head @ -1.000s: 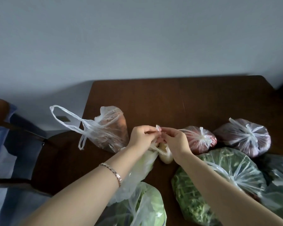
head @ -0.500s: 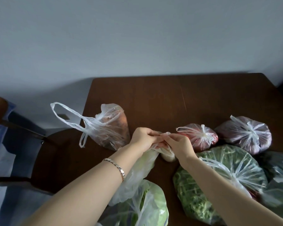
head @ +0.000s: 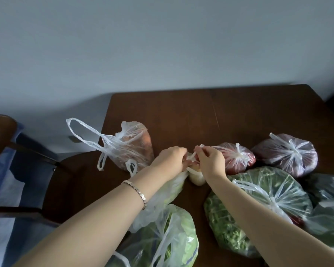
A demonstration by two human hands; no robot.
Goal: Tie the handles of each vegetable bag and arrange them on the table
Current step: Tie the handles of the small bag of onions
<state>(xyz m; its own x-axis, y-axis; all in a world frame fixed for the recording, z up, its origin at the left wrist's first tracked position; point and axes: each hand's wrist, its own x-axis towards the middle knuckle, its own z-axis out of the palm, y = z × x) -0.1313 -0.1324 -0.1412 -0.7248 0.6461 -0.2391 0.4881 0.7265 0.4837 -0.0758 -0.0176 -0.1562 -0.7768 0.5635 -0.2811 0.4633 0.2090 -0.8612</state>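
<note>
Left hand and right hand closed, each pinching handle strip of pale-vegetable bag at mid-desk. Knot apparently half-formed between them. Advice: pull strips apart evenly, cinch low against contents, avoid tearing thin film. Tied red bag just right; open-handled bag left, leafy bag near, both untied.

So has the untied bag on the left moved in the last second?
No. The untied bag sits where it was, against the left edge of the table, its loop handle sticking out past that edge as before.
</note>
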